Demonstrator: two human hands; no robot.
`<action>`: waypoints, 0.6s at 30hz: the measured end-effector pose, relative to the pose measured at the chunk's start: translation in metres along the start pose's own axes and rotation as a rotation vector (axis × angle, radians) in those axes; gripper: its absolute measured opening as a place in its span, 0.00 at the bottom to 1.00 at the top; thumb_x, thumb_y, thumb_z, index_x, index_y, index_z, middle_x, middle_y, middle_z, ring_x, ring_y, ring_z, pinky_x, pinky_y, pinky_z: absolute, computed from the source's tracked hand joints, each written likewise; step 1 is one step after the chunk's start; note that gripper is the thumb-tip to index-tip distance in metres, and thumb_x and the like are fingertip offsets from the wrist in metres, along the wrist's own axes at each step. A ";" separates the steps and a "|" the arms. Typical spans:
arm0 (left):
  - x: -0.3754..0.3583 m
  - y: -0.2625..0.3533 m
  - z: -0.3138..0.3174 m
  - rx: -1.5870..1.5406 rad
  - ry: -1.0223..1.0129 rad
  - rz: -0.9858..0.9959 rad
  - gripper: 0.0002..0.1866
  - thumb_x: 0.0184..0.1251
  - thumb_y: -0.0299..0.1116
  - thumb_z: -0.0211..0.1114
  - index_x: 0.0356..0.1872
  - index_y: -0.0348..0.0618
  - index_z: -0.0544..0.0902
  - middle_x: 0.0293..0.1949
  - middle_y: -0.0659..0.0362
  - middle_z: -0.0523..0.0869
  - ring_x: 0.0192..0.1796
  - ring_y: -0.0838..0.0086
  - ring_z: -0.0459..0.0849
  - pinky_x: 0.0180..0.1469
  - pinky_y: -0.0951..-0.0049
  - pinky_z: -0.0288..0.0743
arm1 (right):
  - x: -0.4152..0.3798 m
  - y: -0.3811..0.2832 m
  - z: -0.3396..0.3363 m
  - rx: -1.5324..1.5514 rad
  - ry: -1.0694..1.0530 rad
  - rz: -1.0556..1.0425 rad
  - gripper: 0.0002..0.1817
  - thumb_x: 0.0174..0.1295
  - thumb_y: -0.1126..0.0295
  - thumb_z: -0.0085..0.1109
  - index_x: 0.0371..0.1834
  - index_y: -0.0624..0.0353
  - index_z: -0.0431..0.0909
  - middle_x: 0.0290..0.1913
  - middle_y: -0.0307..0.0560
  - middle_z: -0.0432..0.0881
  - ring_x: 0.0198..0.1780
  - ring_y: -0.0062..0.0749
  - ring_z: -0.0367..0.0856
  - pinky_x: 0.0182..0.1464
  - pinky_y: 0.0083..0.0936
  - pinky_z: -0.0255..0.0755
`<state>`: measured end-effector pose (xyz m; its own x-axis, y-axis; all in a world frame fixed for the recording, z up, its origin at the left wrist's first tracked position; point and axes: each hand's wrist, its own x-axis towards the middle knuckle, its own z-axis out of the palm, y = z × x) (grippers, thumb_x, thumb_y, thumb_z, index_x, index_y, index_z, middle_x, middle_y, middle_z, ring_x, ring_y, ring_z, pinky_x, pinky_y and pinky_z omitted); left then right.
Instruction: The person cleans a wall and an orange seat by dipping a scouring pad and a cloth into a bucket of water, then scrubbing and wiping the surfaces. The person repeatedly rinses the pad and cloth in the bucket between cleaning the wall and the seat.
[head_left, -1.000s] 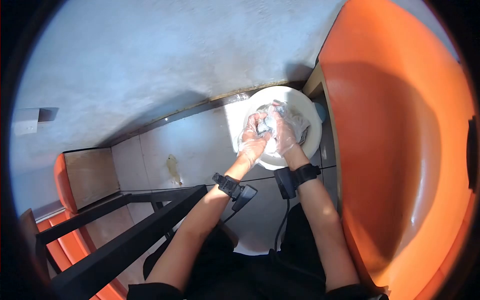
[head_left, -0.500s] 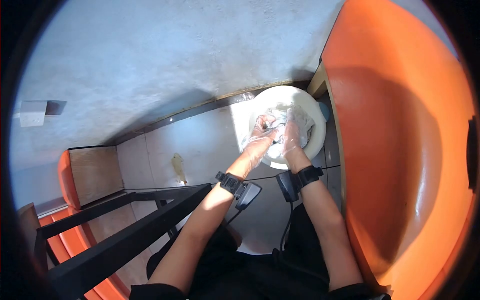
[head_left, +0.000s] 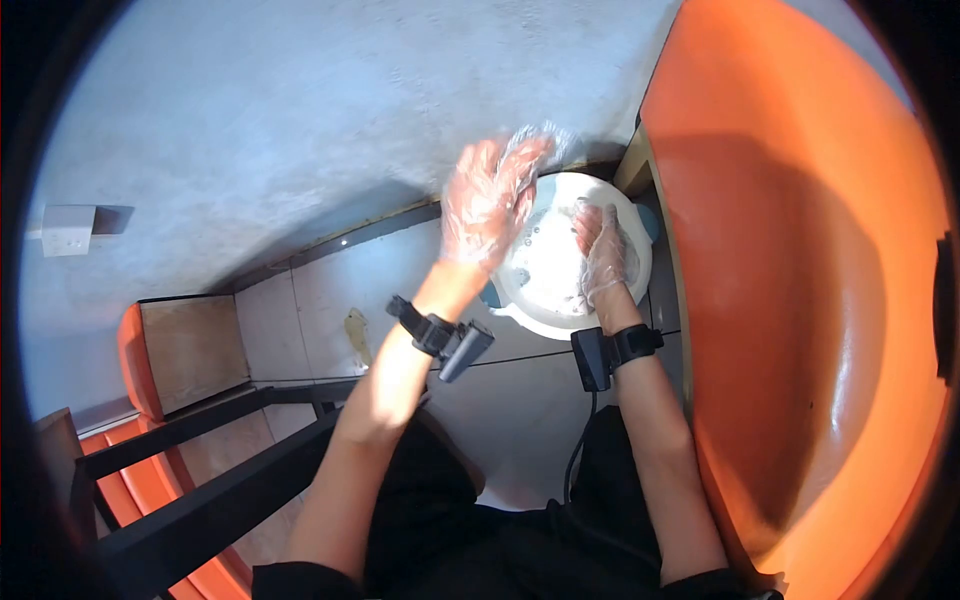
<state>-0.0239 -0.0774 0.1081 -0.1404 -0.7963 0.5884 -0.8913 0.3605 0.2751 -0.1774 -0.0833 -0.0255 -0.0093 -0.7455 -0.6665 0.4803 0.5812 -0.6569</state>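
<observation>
Both my hands wear clear, crinkled plastic gloves. My left hand (head_left: 490, 195) is raised in front of the wall, above and left of a round white basin (head_left: 641, 270). Its fingers are bent, and a see-through, bluish-white crumpled piece (head_left: 552, 143) shows at the fingertips; I cannot tell whether it is loose glove film or a held thing. Lower down, my right hand (head_left: 603, 248) reaches into the basin's right side, fingers stretched out at the whitish suds (head_left: 548, 262). Bright sunlight washes out the middle of the basin.
Orange padded seating (head_left: 770, 300) rises close on my right. A grey-blue wall (head_left: 330, 110) runs behind the basin, with a white wall box (head_left: 68, 230) at far left. A dark table frame (head_left: 210, 495) stands at left above a tiled floor (head_left: 480, 420). A yellowish patch (head_left: 356, 335) lies there.
My left hand has lifted out of the basin, up and leftward. My right hand has shifted slightly right. The crumpled cloth-like material between them no longer shows; suds now do.
</observation>
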 end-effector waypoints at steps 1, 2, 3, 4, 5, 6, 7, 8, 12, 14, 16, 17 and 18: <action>0.015 -0.005 -0.005 0.089 0.049 0.127 0.26 0.49 0.22 0.70 0.53 0.54 0.81 0.47 0.56 0.81 0.43 0.60 0.80 0.43 0.63 0.77 | 0.009 0.006 -0.003 0.001 0.002 0.001 0.34 0.74 0.41 0.40 0.64 0.62 0.73 0.58 0.48 0.80 0.62 0.31 0.75 0.66 0.26 0.63; 0.026 -0.009 -0.006 0.135 0.072 0.195 0.27 0.47 0.22 0.70 0.53 0.56 0.81 0.44 0.56 0.80 0.40 0.61 0.78 0.41 0.62 0.76 | 0.018 0.013 -0.004 -0.027 0.043 0.012 0.33 0.74 0.43 0.40 0.63 0.63 0.73 0.59 0.49 0.80 0.62 0.31 0.76 0.66 0.26 0.64; 0.030 -0.015 0.000 0.194 0.024 0.208 0.26 0.50 0.23 0.68 0.53 0.56 0.81 0.43 0.57 0.80 0.39 0.61 0.78 0.40 0.62 0.77 | 0.024 0.017 -0.006 -0.054 0.084 0.024 0.31 0.75 0.45 0.41 0.63 0.64 0.73 0.59 0.49 0.80 0.61 0.32 0.77 0.65 0.27 0.65; 0.029 -0.022 0.008 0.254 -0.025 0.220 0.25 0.52 0.24 0.67 0.54 0.56 0.81 0.42 0.57 0.79 0.38 0.61 0.78 0.40 0.62 0.77 | 0.016 0.013 -0.003 -0.054 0.085 0.025 0.31 0.75 0.45 0.41 0.63 0.64 0.73 0.59 0.49 0.80 0.61 0.32 0.77 0.65 0.27 0.65; 0.021 -0.024 0.019 0.269 -0.137 0.194 0.20 0.58 0.28 0.62 0.54 0.56 0.81 0.40 0.58 0.78 0.37 0.61 0.77 0.39 0.63 0.78 | 0.007 0.009 0.000 -0.040 0.021 -0.002 0.30 0.75 0.47 0.42 0.62 0.64 0.74 0.58 0.50 0.81 0.61 0.33 0.77 0.64 0.27 0.67; 0.006 -0.035 0.031 0.305 -0.236 0.180 0.18 0.61 0.29 0.60 0.53 0.55 0.81 0.41 0.58 0.77 0.39 0.61 0.78 0.39 0.63 0.78 | -0.001 0.006 0.002 -0.024 -0.044 -0.031 0.29 0.75 0.49 0.42 0.62 0.64 0.74 0.58 0.50 0.81 0.60 0.33 0.78 0.63 0.28 0.68; -0.012 -0.047 0.044 0.340 -0.334 0.162 0.16 0.63 0.30 0.58 0.52 0.54 0.81 0.41 0.58 0.77 0.40 0.61 0.78 0.39 0.63 0.79 | 0.000 0.007 0.001 -0.024 -0.046 -0.031 0.29 0.75 0.49 0.42 0.62 0.64 0.74 0.58 0.50 0.81 0.60 0.33 0.78 0.63 0.28 0.68; -0.029 -0.055 0.055 0.355 -0.390 0.091 0.14 0.63 0.29 0.58 0.50 0.52 0.81 0.42 0.57 0.77 0.44 0.60 0.79 0.41 0.62 0.80 | 0.002 0.009 0.001 -0.047 -0.032 -0.028 0.28 0.75 0.50 0.42 0.61 0.64 0.74 0.57 0.51 0.81 0.59 0.33 0.78 0.63 0.27 0.69; -0.043 -0.073 0.065 0.360 -0.510 -0.118 0.13 0.69 0.33 0.56 0.52 0.53 0.82 0.41 0.57 0.77 0.43 0.60 0.79 0.41 0.62 0.80 | 0.007 0.011 -0.002 -0.155 -0.004 -0.029 0.27 0.76 0.51 0.42 0.61 0.63 0.75 0.57 0.51 0.81 0.59 0.34 0.79 0.61 0.28 0.70; -0.015 -0.052 0.031 0.303 -0.318 0.127 0.15 0.67 0.32 0.56 0.53 0.55 0.82 0.38 0.57 0.75 0.39 0.60 0.77 0.38 0.62 0.78 | -0.023 -0.012 0.012 -0.264 0.061 -0.040 0.27 0.75 0.51 0.42 0.61 0.64 0.75 0.57 0.51 0.81 0.59 0.36 0.78 0.61 0.29 0.69; 0.016 -0.034 0.006 0.210 -0.117 0.177 0.15 0.67 0.34 0.59 0.53 0.57 0.84 0.35 0.58 0.73 0.37 0.62 0.74 0.37 0.63 0.75 | -0.029 -0.016 0.019 -0.379 0.119 -0.055 0.28 0.75 0.51 0.42 0.60 0.65 0.75 0.58 0.52 0.81 0.59 0.38 0.78 0.61 0.29 0.69; 0.027 -0.028 -0.002 0.209 -0.026 0.216 0.14 0.68 0.35 0.59 0.53 0.58 0.84 0.35 0.58 0.73 0.38 0.62 0.74 0.36 0.63 0.75 | -0.022 -0.008 0.016 -0.415 0.112 -0.091 0.28 0.75 0.51 0.43 0.60 0.66 0.75 0.58 0.52 0.81 0.59 0.39 0.78 0.62 0.30 0.68; 0.033 -0.027 -0.006 0.243 -0.013 0.207 0.14 0.69 0.37 0.60 0.53 0.58 0.84 0.34 0.59 0.74 0.39 0.63 0.74 0.37 0.64 0.75 | -0.016 -0.003 0.016 -0.452 0.104 -0.128 0.28 0.74 0.51 0.44 0.60 0.67 0.75 0.58 0.53 0.80 0.59 0.41 0.78 0.62 0.31 0.68</action>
<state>-0.0022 -0.1108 0.1247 -0.3334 -0.7250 0.6026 -0.9201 0.3897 -0.0402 -0.1649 -0.0780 -0.0077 -0.1422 -0.7969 -0.5872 0.0403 0.5881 -0.8078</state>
